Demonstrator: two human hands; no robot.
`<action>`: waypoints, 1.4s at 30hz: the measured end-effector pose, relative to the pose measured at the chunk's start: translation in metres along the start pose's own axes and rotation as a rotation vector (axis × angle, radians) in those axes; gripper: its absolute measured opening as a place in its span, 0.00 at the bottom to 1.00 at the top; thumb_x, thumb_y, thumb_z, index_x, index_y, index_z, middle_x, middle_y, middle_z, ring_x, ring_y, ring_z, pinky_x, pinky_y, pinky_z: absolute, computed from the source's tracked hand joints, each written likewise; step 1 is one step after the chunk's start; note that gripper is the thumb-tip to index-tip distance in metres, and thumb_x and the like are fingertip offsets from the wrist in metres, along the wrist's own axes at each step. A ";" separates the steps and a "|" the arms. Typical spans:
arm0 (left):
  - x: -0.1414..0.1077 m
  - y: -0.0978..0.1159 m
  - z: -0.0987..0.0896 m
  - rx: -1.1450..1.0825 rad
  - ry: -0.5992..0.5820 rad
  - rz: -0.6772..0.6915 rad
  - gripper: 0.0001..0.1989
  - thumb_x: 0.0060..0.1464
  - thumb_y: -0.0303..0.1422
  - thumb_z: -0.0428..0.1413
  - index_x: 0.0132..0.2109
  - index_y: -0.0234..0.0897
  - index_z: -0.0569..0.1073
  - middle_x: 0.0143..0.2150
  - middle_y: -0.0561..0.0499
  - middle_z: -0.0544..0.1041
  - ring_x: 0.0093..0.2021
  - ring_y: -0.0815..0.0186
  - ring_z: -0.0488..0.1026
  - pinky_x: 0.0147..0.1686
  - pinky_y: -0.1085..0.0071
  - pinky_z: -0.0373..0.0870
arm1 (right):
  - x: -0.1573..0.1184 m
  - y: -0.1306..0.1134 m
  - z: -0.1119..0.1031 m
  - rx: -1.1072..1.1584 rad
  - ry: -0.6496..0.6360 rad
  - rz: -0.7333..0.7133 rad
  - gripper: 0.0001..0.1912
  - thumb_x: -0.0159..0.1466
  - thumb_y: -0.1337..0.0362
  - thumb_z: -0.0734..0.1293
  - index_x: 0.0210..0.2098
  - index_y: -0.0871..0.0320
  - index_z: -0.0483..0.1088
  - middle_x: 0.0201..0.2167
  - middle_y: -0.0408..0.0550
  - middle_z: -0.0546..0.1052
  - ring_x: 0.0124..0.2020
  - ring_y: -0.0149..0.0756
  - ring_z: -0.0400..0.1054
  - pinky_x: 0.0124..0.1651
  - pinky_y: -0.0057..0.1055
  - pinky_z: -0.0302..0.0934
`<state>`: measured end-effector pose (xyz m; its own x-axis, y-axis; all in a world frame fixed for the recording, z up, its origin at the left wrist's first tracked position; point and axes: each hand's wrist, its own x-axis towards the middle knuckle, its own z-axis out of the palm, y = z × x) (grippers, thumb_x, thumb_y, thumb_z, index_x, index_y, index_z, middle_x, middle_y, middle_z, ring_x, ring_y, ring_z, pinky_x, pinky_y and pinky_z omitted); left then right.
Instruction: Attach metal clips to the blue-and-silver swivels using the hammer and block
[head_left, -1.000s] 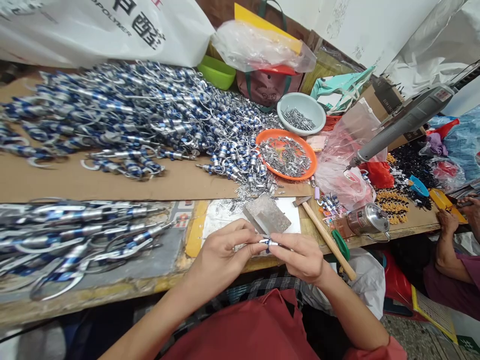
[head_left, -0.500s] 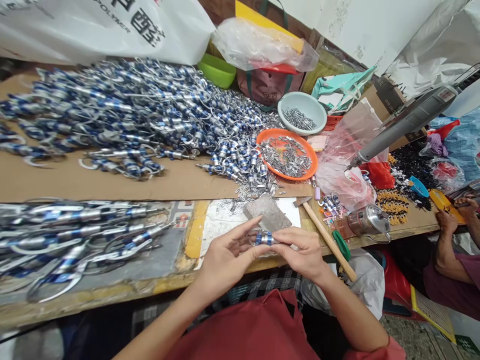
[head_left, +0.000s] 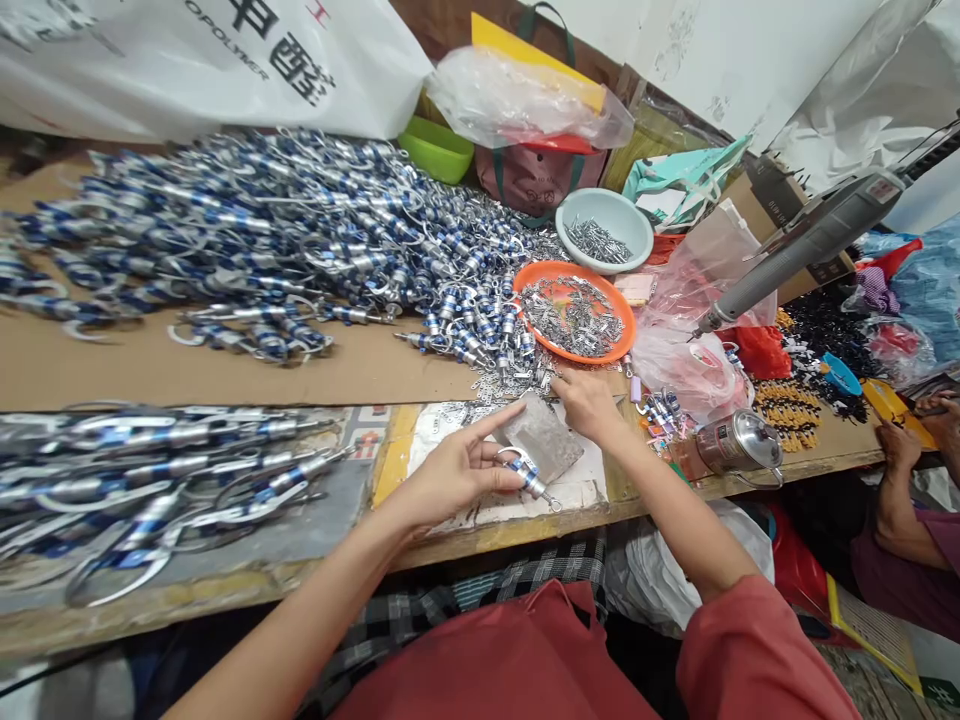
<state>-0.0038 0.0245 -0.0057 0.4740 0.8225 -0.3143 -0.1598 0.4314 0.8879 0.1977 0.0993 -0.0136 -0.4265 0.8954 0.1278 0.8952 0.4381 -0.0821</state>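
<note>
My left hand (head_left: 469, 470) is closed in a pinch on a small blue-and-silver cylindrical metal piece (head_left: 531, 478) with a curved silver arm and a ring at its tip. Behind that piece lies a grey metal block (head_left: 544, 440) on a white sheet (head_left: 592, 490). Past the block, my right hand (head_left: 589, 402) reaches to loose small metal plates (head_left: 501, 384) near the orange dish (head_left: 628, 345). Its fingers are bent together at the plates; whatever they pinch is too small to make out. More plates lie inside the dish.
A large heap of similar blue-and-silver pieces (head_left: 300, 220) covers the cardboard at left, with a nearer row (head_left: 165, 470). A pale blue bowl (head_left: 641, 235) holds metal pins. An electric screwdriver (head_left: 802, 255) hangs at right, above a metal cup (head_left: 739, 445). Another person's hands (head_left: 900, 445) are far right.
My right hand has let go of the blue-and-silver piece and moved forward to the loose plates. My left hand keeps the piece, now tilted with its ring end toward me. My right arm now covers the hammer.
</note>
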 end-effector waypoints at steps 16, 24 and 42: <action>0.001 0.001 -0.002 0.049 -0.027 0.027 0.43 0.36 0.24 0.62 0.62 0.33 0.56 0.25 0.54 0.76 0.28 0.66 0.74 0.33 0.66 0.74 | -0.070 -0.051 -0.037 0.408 0.182 -0.244 0.09 0.62 0.71 0.60 0.33 0.58 0.72 0.28 0.47 0.75 0.32 0.33 0.68 0.36 0.29 0.63; 0.003 0.000 -0.003 0.015 -0.031 0.000 0.45 0.35 0.24 0.62 0.62 0.32 0.55 0.25 0.55 0.76 0.27 0.68 0.72 0.33 0.70 0.72 | -0.069 -0.061 -0.026 0.303 0.327 -0.296 0.13 0.62 0.74 0.57 0.34 0.58 0.72 0.31 0.48 0.76 0.32 0.34 0.68 0.35 0.30 0.63; 0.001 0.004 -0.001 -0.003 -0.013 -0.054 0.46 0.33 0.24 0.63 0.62 0.35 0.57 0.26 0.56 0.74 0.29 0.69 0.71 0.34 0.72 0.71 | -0.114 -0.055 -0.027 0.384 0.352 0.073 0.20 0.64 0.73 0.53 0.52 0.53 0.65 0.45 0.51 0.67 0.47 0.37 0.61 0.48 0.36 0.59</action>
<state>-0.0044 0.0274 -0.0032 0.4933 0.7931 -0.3573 -0.1362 0.4761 0.8688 0.2006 -0.0286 0.0035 -0.2362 0.8727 0.4273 0.7806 0.4324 -0.4514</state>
